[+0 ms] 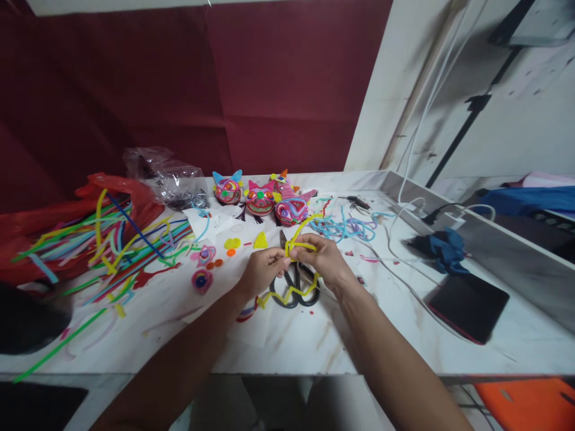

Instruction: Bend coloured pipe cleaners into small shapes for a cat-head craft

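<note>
in the head view, the left hand [268, 263] and right hand [320, 258] both pinch a yellow pipe cleaner [288, 248] above scissors [297, 277] on the tabletop [386, 335]. its looping looks partly done, lengths sticking out loose. four decorated figures [260, 200] behind look made up. colourful pipe cleaners [130, 230] lie against the rumpled red bag [150, 206]; the clear bag's [168, 179] dark contents are unclear.

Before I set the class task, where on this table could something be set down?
Probably best: the table between the right forearm and the white cable by the black case. Smaller: between the scissors and the near edge. Crowded: the left, with coloured stems; the back, with decorated heads and pale-blue strands.
</note>
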The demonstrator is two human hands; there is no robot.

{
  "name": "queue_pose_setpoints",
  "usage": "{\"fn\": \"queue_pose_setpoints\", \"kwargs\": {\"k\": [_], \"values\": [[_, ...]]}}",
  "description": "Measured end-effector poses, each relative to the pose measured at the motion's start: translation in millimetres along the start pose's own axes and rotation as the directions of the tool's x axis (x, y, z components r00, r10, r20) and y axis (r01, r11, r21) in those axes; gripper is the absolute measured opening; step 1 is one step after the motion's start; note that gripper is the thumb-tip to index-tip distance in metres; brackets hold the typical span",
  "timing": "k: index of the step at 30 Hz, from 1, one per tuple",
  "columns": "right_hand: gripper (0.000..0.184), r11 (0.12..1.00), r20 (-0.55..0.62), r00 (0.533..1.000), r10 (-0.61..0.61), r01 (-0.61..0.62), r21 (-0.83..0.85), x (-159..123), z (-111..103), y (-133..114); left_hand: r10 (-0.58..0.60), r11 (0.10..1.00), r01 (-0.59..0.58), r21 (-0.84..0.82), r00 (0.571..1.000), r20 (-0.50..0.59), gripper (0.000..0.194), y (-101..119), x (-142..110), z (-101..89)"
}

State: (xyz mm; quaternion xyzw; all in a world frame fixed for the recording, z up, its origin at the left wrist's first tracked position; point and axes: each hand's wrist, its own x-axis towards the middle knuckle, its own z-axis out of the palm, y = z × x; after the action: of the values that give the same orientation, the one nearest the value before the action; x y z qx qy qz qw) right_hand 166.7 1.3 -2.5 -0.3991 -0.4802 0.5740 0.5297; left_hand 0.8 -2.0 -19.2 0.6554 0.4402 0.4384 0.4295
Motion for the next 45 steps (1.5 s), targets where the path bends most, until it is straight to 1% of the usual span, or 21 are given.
{"fn": "queue_pose_setpoints", "kwargs": {"k": [4,8,14,18,22,26,28,30,33,37,45], "values": [[0.041,1.0,-0.027,1.0,0.002,-0.002,0.001,1,1,0,0.009,0.999,-0.009,0.036,1.0,0.024,0.015,-1,0,1.0],[0.04,1.0,-0.055,0.998,-0.001,0.001,0.001,2,2,-2,0.022,0.997,-0.025,0.079,0.999,0.039,0.015,1,-1,1.9],[0.039,1.0,-0.053,0.998,0.024,-0.023,0.019,1,1,-3,0.04,0.988,-0.047,0.146,0.998,0.054,0.016,0,-2,2.9],[0.036,1.0,-0.049,0.998,0.024,-0.024,-0.004,0,1,-3,0.028,0.994,-0.033,0.102,0.998,0.052,0.015,-1,-2,4.3],[0.034,1.0,-0.037,0.999,0.023,-0.023,-0.006,0,2,-2,0.002,0.997,-0.005,0.074,0.999,0.045,0.021,2,-2,3.3],[0.026,1.0,-0.03,1.0,-0.003,0.002,-0.029,2,1,-3,-0.026,0.999,0.024,0.031,0.998,0.05,0.021,4,-2,4.0],[0.022,0.999,-0.026,1.0,-0.011,0.01,-0.045,2,0,-3,-0.057,0.998,0.058,-0.018,0.997,0.049,0.018,6,-1,5.5],[0.019,0.998,-0.02,1.0,-0.014,0.012,-0.064,2,0,-2,-0.112,0.99,0.114,-0.083,0.993,0.031,0.016,7,-1,6.9],[0.017,0.996,-0.012,1.0,-0.016,0.015,-0.086,1,-1,0,-0.194,0.966,0.188,-0.178,0.981,-0.016,0.021,9,-1,7.5],[0.02,0.995,-0.011,1.0,0.016,-0.017,-0.1,0,1,0,-0.229,0.949,0.213,-0.233,0.973,-0.043,0.026,10,-1,6.5],[0.03,0.992,-0.033,0.998,0.059,-0.062,-0.108,-1,3,-3,-0.233,0.949,0.21,-0.235,0.969,-0.078,0.018,8,-1,7.4]]}}
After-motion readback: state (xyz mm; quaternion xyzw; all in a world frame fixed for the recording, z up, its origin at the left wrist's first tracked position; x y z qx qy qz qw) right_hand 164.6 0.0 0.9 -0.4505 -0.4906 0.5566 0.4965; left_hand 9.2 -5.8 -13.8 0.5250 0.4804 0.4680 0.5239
